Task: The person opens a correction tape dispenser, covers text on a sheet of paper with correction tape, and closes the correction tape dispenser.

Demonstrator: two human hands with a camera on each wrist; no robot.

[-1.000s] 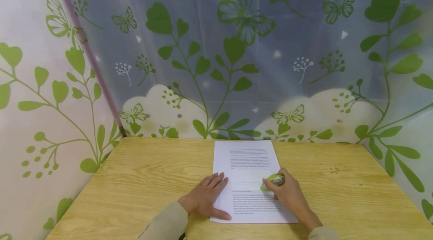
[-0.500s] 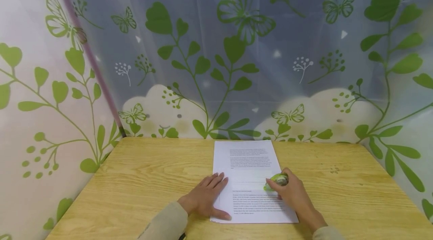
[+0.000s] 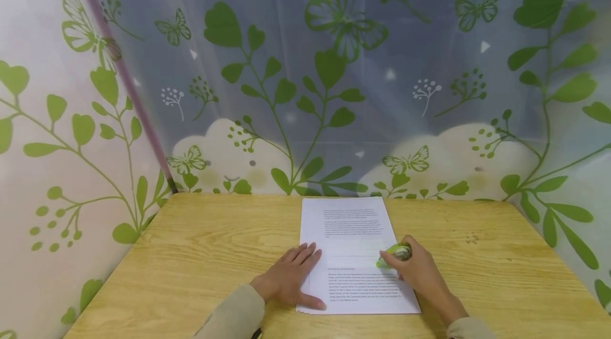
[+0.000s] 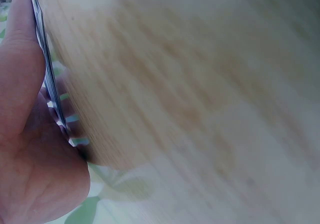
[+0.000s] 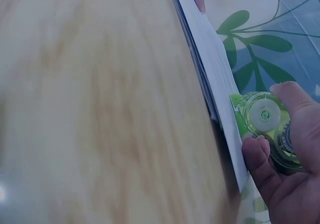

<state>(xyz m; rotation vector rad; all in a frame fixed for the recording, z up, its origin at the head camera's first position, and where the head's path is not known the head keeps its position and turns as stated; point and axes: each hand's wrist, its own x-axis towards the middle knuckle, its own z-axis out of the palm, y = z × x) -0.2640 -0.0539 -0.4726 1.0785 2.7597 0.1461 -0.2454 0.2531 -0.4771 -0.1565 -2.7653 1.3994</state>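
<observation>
A stack of printed sheets (image 3: 350, 288) lies on the table, with a blank band between its text blocks in the head view. My left hand (image 3: 292, 276) rests on the sheets' left edge, fingers spread and thumb out to the side. In my right hand (image 3: 425, 272) I hold a green see-through correction tape (image 5: 265, 115), between thumb and fingers. Its tip meets the top sheet near the right end of the blank band, just above the lower paragraph. Round wheels show through its casing in the right wrist view.
The wooden table (image 3: 215, 243) runs on both sides of the sheets. Behind it hangs a curtain (image 3: 286, 63) printed with leaves and butterflies, close to the table's back edge. A small mark (image 3: 471, 238) shows on the tabletop to the right.
My right hand has slid a short way to the right with the correction tape, along the blank band. The left hand and the sheets stay in place.
</observation>
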